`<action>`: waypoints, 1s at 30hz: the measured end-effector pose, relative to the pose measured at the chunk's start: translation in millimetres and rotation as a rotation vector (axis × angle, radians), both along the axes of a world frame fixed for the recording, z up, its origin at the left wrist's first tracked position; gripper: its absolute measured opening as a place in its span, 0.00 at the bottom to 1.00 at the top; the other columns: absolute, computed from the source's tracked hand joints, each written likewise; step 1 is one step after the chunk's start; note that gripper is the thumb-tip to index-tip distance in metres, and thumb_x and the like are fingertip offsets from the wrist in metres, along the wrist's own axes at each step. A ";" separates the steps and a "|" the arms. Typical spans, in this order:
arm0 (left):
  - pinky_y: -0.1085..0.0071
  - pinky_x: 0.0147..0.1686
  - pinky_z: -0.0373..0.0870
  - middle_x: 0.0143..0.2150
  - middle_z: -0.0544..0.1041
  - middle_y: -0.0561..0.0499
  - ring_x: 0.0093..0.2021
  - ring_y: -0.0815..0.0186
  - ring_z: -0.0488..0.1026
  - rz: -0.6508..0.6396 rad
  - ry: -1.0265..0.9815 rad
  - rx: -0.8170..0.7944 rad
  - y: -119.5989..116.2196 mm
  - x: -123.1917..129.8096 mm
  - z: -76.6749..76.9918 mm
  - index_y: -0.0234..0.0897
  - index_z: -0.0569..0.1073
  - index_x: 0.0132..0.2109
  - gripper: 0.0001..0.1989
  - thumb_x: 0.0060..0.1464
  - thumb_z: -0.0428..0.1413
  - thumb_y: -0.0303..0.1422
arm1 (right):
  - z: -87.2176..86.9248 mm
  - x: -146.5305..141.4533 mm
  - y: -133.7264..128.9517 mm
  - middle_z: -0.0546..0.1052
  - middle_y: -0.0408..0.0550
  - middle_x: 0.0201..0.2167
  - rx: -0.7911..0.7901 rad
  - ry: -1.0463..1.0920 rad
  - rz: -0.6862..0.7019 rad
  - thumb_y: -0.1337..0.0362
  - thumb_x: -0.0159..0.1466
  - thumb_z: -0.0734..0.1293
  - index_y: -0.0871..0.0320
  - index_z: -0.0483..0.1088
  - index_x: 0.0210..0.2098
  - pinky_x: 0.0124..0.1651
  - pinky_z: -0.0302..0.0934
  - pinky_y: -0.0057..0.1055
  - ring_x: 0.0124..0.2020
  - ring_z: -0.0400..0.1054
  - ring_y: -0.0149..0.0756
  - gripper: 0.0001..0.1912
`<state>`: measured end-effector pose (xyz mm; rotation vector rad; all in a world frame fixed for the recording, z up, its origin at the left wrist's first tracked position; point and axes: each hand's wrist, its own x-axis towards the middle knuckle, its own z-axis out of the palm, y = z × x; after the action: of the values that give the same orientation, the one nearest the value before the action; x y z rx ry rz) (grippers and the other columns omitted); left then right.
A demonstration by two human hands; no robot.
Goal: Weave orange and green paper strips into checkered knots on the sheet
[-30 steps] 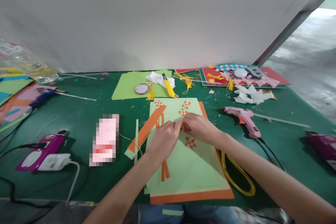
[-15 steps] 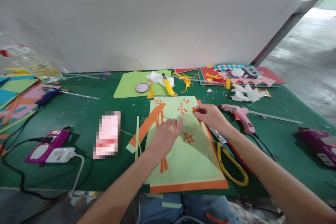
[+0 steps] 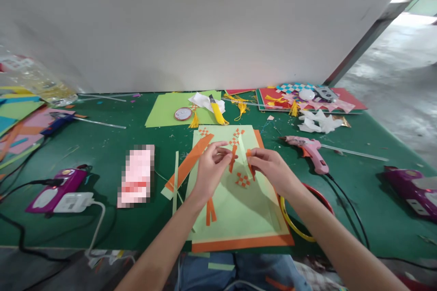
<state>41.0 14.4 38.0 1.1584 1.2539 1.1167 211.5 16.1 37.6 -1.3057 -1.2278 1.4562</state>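
Note:
Over the pale green paper sheet (image 3: 235, 218), my left hand (image 3: 213, 166) pinches a short orange paper strip (image 3: 233, 160). My right hand (image 3: 269, 168) faces it, closed on another orange paper strip (image 3: 249, 153). A pale green strip (image 3: 244, 157) slants between the hands, beside my right fingertips; whether they grip it too I cannot tell. Small orange-and-green woven checks (image 3: 243, 180) lie on the sheet below and above the hands. Left of my left hand are a wide orange strip (image 3: 186, 168) and a narrow green strip (image 3: 175, 177).
Yellow-and-red-handled scissors (image 3: 293, 227) lie partly under my right forearm. A pink glue gun (image 3: 312, 148) with its cord is to the right. Farther back sit a yellow cutter (image 3: 217, 110) and yellow tassels (image 3: 241, 108). A purple power strip (image 3: 64, 186) is at left.
My right hand has come inward and down from the sheet's right edge with an orange strip. My left hand has risen slightly and now holds an orange strip; the green strip now shows between them.

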 end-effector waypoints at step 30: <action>0.76 0.32 0.62 0.37 0.77 0.53 0.36 0.68 0.71 0.069 -0.415 -0.383 -4.2 14.4 -30.2 0.40 0.77 0.39 0.10 0.51 0.61 0.39 | -24.6 -23.5 -3.9 0.71 0.43 0.26 0.336 -0.412 -0.112 0.61 0.59 0.67 0.57 0.78 0.35 0.32 0.57 0.30 0.27 0.62 0.32 0.09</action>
<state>55.5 10.2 7.8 0.5654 1.1206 1.0428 188.0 12.2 13.0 -1.4497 -1.5572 0.8751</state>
